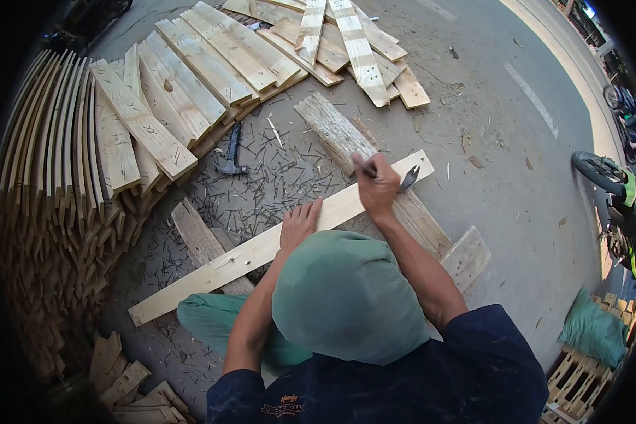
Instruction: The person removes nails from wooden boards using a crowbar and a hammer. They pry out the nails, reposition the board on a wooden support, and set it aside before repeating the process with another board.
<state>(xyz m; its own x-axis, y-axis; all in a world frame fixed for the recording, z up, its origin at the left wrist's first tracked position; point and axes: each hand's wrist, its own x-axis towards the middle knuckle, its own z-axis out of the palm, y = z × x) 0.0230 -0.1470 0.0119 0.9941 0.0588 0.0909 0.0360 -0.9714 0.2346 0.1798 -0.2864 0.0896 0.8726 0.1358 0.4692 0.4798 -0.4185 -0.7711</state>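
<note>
A long pale plank [261, 244] lies slantwise across weathered wooden supports. My left hand [300, 225] rests flat on its far edge, fingers stretched out. Farther right, my right hand [378, 185] is closed around a dark claw bar [409, 178], whose forked end shows beside the fist at the plank's right end. The rest of the bar is mostly hidden by my fingers. A couple of nails [232, 259] stick up from the plank's left half. One grey, worn board [325, 127] runs under the plank near my right hand; another support [203, 237] lies under its left part.
Many loose nails [254, 173] litter the ground around a hammer [231, 152]. Large stacks of planks [184, 78] curve along the left, with more boards [364, 60] at the top. Right lie a bicycle wheel [595, 172], a green sack [593, 328] and pallets [579, 378].
</note>
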